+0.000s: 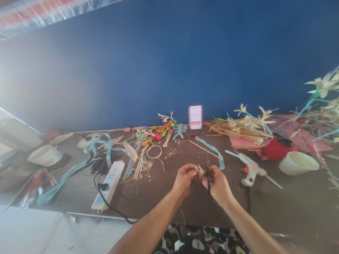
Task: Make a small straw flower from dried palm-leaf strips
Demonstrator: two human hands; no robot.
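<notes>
My left hand [186,177] is closed, pinching a small pale strip of what looks like dried husk [201,171] between thumb and fingers. Close beside it, my right hand [220,183] is wrapped round a pair of black-handled scissors [208,180], whose thin blades point away from me. The husk piece lies between the two hands, near the scissors; whether the blades touch it I cannot tell. Just beyond my hands, a thin stick [203,149] and a light-blue ribbon [212,148] rest on the brown table [166,199].
To the right lie a white glue gun [250,170], a cream cup [298,163], a red pot [278,147] and pale husk flowers [264,116]. On the left are a power strip [111,184] and a white bowl [45,155]. Colourful pipe-cleaner pieces [158,134] and a clear ring [154,152] sit behind.
</notes>
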